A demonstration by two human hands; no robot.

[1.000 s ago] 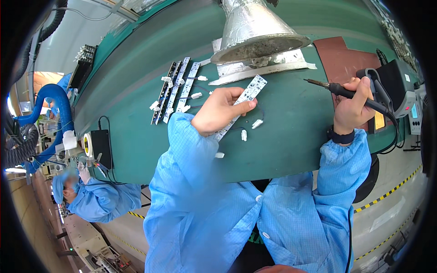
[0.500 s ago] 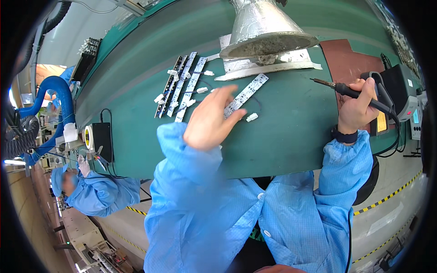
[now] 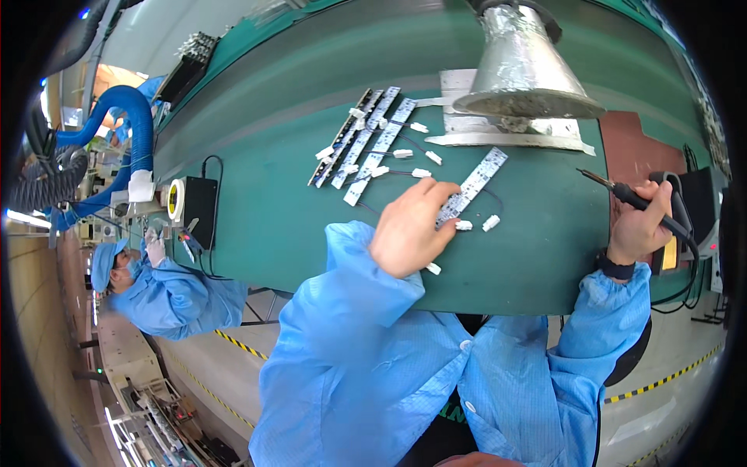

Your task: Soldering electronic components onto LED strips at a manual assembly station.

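Observation:
My right hand [image 3: 640, 226] is closed round the black handle of a soldering iron [image 3: 629, 196], its metal tip pointing up and to the left above the mat. My left hand [image 3: 416, 227] has its thumb and fingers at the near end of a narrow white circuit board strip [image 3: 476, 180], pinching it from both sides; that end is partly hidden. Short wires with white connectors [image 3: 490, 223] lie beside this strip. Left of it, several similar circuit boards [image 3: 381, 148] lie side by side at a slant, with white connectors on and around them.
A foil-covered funnel-shaped hood [image 3: 533, 66] stands over a white plate at the back. Right of my right hand are a dark soldering station [image 3: 704, 204] and a yellow pad [image 3: 666, 255]. A black box [image 3: 196, 210] sits at the mat's left; beyond, a co-worker [image 3: 167, 288] in blue works.
My left hand has closed in on the strip's near end, its fingers drawn together. My right hand still holds the soldering iron. The whole view has shifted, with the bench appearing further right.

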